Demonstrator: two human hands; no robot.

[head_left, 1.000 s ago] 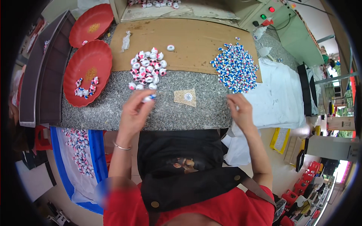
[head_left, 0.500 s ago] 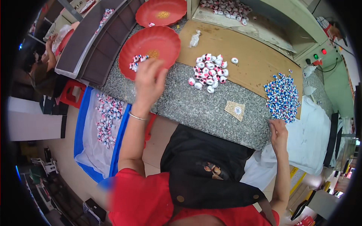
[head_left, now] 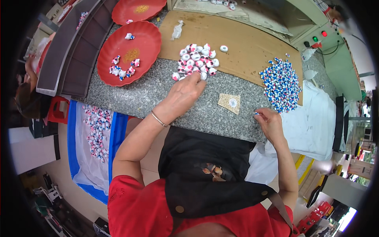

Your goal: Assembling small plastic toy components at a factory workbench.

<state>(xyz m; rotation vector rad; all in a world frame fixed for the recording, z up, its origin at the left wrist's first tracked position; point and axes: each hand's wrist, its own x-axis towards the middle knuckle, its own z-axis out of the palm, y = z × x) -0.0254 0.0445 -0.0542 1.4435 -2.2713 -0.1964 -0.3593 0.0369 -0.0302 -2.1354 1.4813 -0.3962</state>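
Observation:
My left hand (head_left: 183,96) is at the near edge of a pile of white-and-pink figurine heads (head_left: 196,59), its fingers bent together against them. Whatever the fingertips grip is hidden. At the right, my right hand (head_left: 271,123) pinches a tiny blue-and-white piece (head_left: 257,113) between thumb and finger, just above the granite worktop (head_left: 189,114). Beside it spreads a heap of small blue-and-white pieces (head_left: 281,85). A scalloped red plate (head_left: 148,39) at the left carries several little figures.
Behind stands a second red plate (head_left: 152,7), next to a grey divided bin (head_left: 94,47). Brown cardboard (head_left: 237,45) lies under part of both piles. A speckled tan card (head_left: 228,102) rests between my hands. Below left, a blue-rimmed box (head_left: 112,146) contains many figures.
My left hand has left the red plate and moved right to the pile of heads. One more figure lies on the plate. My right hand has lifted a small piece away from the heap.

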